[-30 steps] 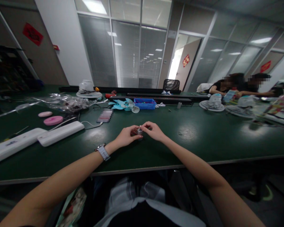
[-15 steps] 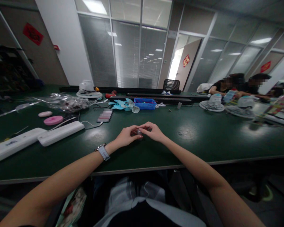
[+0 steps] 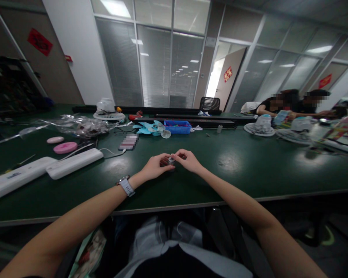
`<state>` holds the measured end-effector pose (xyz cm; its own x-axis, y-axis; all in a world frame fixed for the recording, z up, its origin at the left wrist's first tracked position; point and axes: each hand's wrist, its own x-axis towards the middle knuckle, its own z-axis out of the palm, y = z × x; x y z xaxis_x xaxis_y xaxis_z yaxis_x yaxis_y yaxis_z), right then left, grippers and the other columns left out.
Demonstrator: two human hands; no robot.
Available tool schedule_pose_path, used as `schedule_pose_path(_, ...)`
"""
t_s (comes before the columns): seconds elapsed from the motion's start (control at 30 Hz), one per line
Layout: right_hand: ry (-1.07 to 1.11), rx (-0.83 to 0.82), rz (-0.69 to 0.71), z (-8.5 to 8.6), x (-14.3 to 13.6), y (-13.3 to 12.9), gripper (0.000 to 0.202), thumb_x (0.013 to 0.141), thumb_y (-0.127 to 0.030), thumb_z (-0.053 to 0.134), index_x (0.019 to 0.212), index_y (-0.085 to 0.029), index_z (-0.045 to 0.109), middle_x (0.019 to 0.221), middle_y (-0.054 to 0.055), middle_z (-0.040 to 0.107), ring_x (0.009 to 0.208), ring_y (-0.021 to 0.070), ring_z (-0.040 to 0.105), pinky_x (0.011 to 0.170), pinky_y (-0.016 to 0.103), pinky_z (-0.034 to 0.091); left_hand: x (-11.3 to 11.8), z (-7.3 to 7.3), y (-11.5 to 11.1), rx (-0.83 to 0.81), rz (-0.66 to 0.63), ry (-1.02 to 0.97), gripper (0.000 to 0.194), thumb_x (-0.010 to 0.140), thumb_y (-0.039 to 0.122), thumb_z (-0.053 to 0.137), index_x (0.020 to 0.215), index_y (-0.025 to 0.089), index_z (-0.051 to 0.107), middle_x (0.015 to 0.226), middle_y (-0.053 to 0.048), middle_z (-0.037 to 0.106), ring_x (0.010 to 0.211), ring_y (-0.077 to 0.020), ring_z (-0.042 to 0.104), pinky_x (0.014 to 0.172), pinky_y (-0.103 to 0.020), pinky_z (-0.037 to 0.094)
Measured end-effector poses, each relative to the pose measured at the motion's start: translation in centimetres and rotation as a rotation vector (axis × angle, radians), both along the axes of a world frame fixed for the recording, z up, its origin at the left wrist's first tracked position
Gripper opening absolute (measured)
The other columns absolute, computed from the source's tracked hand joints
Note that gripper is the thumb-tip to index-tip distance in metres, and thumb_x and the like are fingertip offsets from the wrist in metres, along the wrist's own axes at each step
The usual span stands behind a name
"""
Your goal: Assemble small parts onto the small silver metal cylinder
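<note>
Above the green table (image 3: 191,185), near its front edge, my two hands meet around a small silvery cylindrical object (image 3: 171,161). My left hand (image 3: 157,166) is wrapped round its left side, thumb in front and fingers behind. The fingers of my right hand (image 3: 188,160) touch the top of the object from the right, pinched close to its rim. Fine detail of the object is too small to tell. A similar small grey cylinder (image 3: 219,128) stands farther back on the table.
White power strips (image 3: 75,163), a pink round case (image 3: 65,147) and a phone (image 3: 128,142) lie at left. Behind are crumpled clear plastic (image 3: 87,125), blue gloves (image 3: 150,128) and a blue bin (image 3: 177,127). White fans (image 3: 261,127) and two people sit at right.
The fingers of my right hand have shifted slightly right, so more of the silvery object's top shows. My left hand has stayed in place.
</note>
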<state>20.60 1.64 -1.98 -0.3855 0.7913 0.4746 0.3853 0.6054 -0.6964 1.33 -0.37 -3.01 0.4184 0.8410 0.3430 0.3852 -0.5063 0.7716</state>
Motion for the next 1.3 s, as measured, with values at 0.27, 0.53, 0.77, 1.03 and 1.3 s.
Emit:
schedule_pose_path(0.27, -0.006, -0.039, 0.026, 0.32, 0.18, -0.31, 0.025, 0.08, -0.039, 0.061, 0.083, -0.015, 0.067, 0.077, 0.002, 0.062, 0.065, 0.0099, 0.049, 0.06, 0.023, 0.039, -0.02, -0.08, 0.1, -0.003, -0.026, -0.009, 0.044, 0.072, 0.04, 0.07, 0.108, 0.019, 0.06, 0.093, -0.005, 0.07, 0.083, -0.0196, 0.067, 0.078, -0.034, 0.054)
schedule_pose_path(0.53, -0.006, 0.003, 0.039, 0.51, 0.1, -0.6, 0.022, 0.081, -0.035, 0.061, 0.09, -0.016, 0.067, 0.082, 0.003, 0.062, 0.068, 0.0108, 0.052, 0.063, 0.024, 0.041, -0.04, -0.04, 0.03, -0.001, -0.026, -0.019, 0.044, 0.071, 0.041, 0.07, 0.108, 0.018, 0.06, 0.093, -0.006, 0.07, 0.083, -0.0201, 0.068, 0.078, -0.035, 0.054)
schedule_pose_path(0.77, -0.03, 0.095, 0.072, 0.11, 0.16, -0.45, 0.024, 0.084, -0.034, 0.058, 0.101, -0.021, 0.07, 0.082, 0.002, 0.058, 0.07, 0.011, 0.052, 0.065, 0.024, 0.043, -0.11, -0.02, 0.03, 0.017, -0.035, -0.027, 0.048, 0.072, 0.041, 0.07, 0.112, 0.018, 0.059, 0.091, -0.006, 0.07, 0.081, -0.0197, 0.068, 0.077, -0.034, 0.054)
schedule_pose_path(1.03, -0.018, 0.077, 0.043, 0.39, -0.06, -0.67, 0.025, 0.082, -0.038, 0.061, 0.091, -0.018, 0.072, 0.081, 0.004, 0.06, 0.069, 0.0114, 0.053, 0.064, 0.025, 0.043, -0.04, 0.18, -0.12, 0.017, -0.03, -0.011, 0.042, 0.073, 0.04, 0.069, 0.107, 0.018, 0.06, 0.092, -0.005, 0.07, 0.081, -0.019, 0.067, 0.076, -0.033, 0.054)
schedule_pose_path(1.3, -0.038, 0.102, 0.032, 0.42, -0.05, -0.57, 0.024, 0.083, -0.038, 0.06, 0.089, -0.018, 0.071, 0.08, 0.002, 0.058, 0.07, 0.011, 0.053, 0.064, 0.024, 0.043, -0.03, 0.12, -0.11, 0.028, -0.036, 0.0, 0.043, 0.073, 0.042, 0.068, 0.108, 0.018, 0.06, 0.092, -0.005, 0.07, 0.081, -0.0186, 0.067, 0.075, -0.032, 0.054)
